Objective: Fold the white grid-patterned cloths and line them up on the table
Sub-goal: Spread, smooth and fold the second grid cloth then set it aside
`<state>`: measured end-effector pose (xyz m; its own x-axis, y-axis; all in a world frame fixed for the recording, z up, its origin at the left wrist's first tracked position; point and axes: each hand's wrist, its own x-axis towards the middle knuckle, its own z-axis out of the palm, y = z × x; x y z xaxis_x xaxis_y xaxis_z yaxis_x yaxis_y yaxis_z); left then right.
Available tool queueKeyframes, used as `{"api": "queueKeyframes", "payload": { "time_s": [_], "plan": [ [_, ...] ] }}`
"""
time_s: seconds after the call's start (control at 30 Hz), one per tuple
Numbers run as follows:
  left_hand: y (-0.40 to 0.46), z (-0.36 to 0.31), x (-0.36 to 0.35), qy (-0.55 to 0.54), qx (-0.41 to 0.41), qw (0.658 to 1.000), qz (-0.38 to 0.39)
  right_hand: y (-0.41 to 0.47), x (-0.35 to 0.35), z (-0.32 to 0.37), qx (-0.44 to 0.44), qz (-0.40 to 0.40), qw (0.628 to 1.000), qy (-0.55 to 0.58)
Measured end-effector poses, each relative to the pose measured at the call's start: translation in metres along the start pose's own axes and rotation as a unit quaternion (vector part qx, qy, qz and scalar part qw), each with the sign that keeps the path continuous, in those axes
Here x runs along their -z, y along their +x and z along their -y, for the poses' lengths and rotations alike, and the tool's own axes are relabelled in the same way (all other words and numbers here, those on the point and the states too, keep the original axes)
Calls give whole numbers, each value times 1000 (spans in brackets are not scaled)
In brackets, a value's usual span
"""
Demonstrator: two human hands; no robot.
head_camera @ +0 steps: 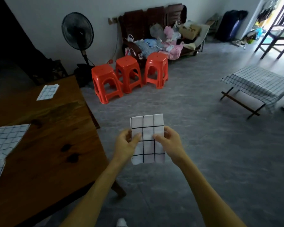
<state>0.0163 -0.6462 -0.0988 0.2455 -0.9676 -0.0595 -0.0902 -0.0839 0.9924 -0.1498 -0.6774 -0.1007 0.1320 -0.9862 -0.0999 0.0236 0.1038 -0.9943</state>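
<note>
The folded cloth is held up in the air over the grey floor, off the right-hand edge of the worktop and touching nothing but the two hands. It is a compact rectangle, several layers thick, with its long axis running away from the person, the near short edge hanging toward the body and the far short edge pointing at the orange stools.

The left hand pinches the cloth's left edge, thumb on the upper face and fingers curled behind. The right hand pinches the right edge the same way. Both grips sit about midway along the length, so the cloth lies between the hands.

The worktop lies to the left of the cloth, so the left hand is the nearer one to it. By my judgement, the coming move is a carry leftward to set this piece down.

On the worktop, relative to the held cloth: a small folded grid cloth lies far to the left and further away, and a larger spread cloth lies to the left, well apart from both.
</note>
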Motion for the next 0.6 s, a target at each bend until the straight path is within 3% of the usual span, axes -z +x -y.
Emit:
{"api": "queueKeyframes", "payload": {
  "time_s": [0.3,0.6],
  "plan": [
    [94,7,-54,-12,2,1000,-9,87,46,-1,5,-23,1000,6],
    [255,24,-55,-79,16,995,-52,263,25,13,-6,22,998,-64]
  ]
}}
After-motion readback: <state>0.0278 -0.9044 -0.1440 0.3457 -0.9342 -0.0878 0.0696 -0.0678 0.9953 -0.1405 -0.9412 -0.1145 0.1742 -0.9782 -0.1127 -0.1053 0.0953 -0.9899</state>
